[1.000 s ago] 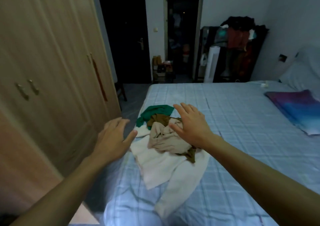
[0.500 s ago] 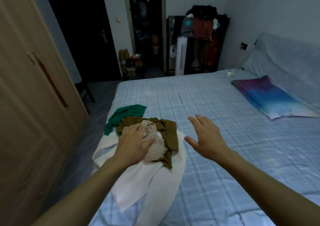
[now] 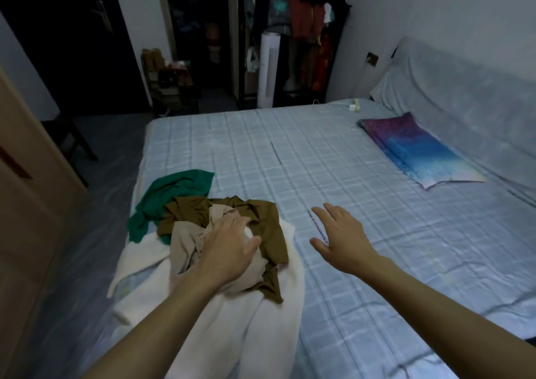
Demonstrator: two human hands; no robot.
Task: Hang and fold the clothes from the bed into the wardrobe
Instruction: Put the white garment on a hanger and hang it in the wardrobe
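The clothes [image 3: 200,213] are lying in a small heap at the near left corner of the wide bed [image 3: 362,204] covered in pale blue checked cloth, close to the light wooden wardrobe door [image 3: 26,233] at the left. A crumpled beige shirt [image 3: 185,251] is on top, an olive-brown garment [image 3: 272,233] is under and beside it, a dark green garment [image 3: 177,187] is behind, and a thick white soft garment [image 3: 237,335] is at the bottom. The left hand [image 3: 229,251] is resting on the beige shirt, fingers [image 3: 232,222] nearly straight and thumb apart, not yet gripping. The right hand [image 3: 342,236] is hovering with spread fingers over the bare bed just beside the heap, holding nothing. The step in hand, I judge, is taking the top piece. To do it well, the left hand should be closing on the beige cloth only — near a collar or shoulder, if one can be found — because the olive-brown garment is wrapping around it and may be coming up together. The right hand could be pressing the lower pieces down while the shirt is rising.
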